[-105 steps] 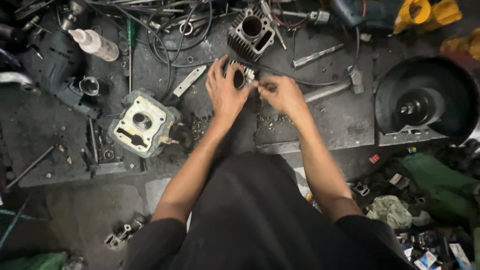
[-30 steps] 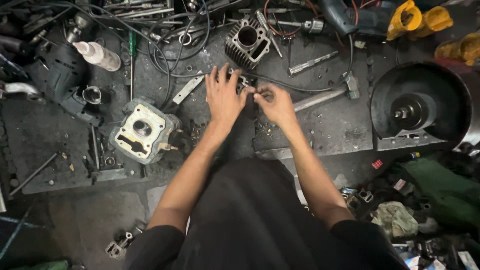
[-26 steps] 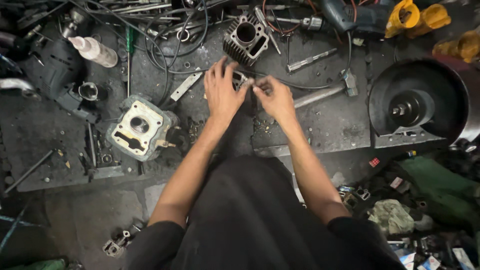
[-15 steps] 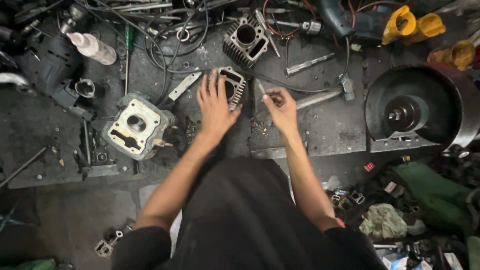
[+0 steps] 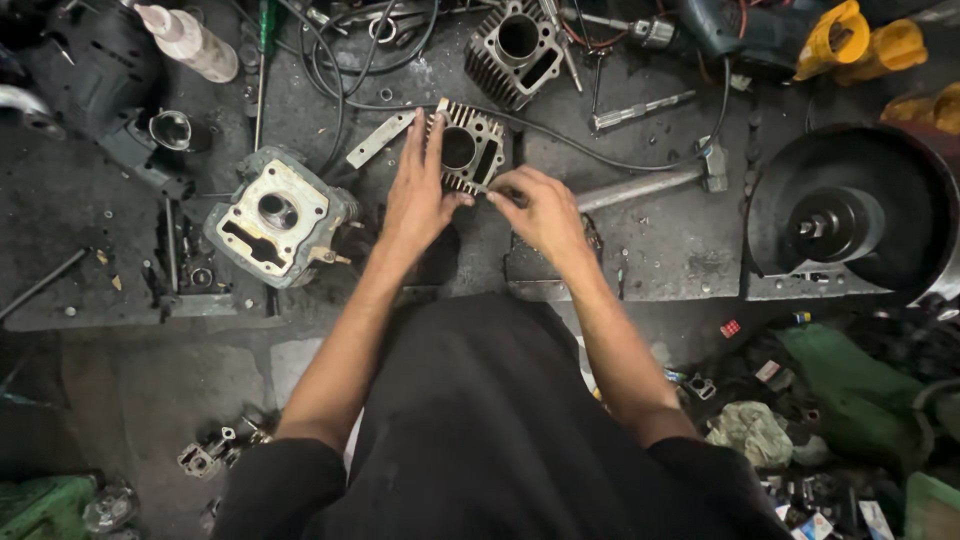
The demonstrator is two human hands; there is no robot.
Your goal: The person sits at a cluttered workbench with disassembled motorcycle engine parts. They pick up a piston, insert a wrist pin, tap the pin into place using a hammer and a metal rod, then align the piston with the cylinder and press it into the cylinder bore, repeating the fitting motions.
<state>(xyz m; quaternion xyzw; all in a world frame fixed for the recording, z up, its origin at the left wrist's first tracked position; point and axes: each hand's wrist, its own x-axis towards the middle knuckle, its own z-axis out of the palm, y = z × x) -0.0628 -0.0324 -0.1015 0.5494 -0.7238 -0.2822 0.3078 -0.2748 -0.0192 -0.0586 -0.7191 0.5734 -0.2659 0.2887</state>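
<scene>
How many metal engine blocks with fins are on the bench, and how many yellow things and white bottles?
Finned engine cylinders: 2, one under the hands, one behind it
Yellow things: 3
White bottles: 1
Total: 6

Both hands (image 5: 420, 195) (image 5: 540, 210) touch finned cylinder (image 5: 470, 150).

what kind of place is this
Most likely a small engine repair workshop. A finned engine cylinder lies under the left hand and right hand, a cylinder head sits beside them, and a hammer lies nearby.
</scene>
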